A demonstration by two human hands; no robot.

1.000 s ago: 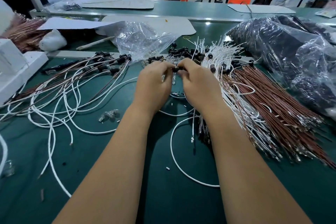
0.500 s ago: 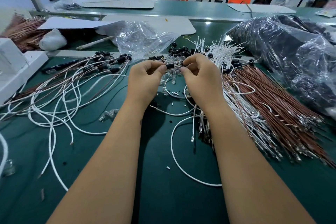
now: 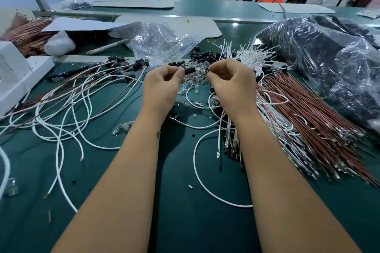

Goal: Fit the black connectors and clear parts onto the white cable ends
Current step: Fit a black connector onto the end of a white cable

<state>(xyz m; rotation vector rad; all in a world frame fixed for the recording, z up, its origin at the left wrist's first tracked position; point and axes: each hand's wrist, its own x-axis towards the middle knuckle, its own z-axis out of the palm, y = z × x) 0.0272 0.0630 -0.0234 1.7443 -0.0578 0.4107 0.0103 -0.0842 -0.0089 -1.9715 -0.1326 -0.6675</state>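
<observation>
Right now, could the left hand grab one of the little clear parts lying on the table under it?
Probably not yet: the left hand is busy pinching the black connector. The clear parts lie uncovered just beside it, so once it lets go, nothing blocks them.

Factory assembly line, green workbench (image 3: 185,222), bundled cables (image 3: 320,113), bagged parts (image 3: 329,57)

left hand (image 3: 162,86): pinching a black connector (image 3: 189,70) at its fingertips, above the green mat (image 3: 185,222)
right hand (image 3: 232,86): pinching the white cable (image 3: 200,70) just right of the connector
clear parts (image 3: 193,84): little pile under the hands
brown wires (image 3: 308,113): big bundle, right
loose white cables (image 3: 61,113): tangled, left
</observation>
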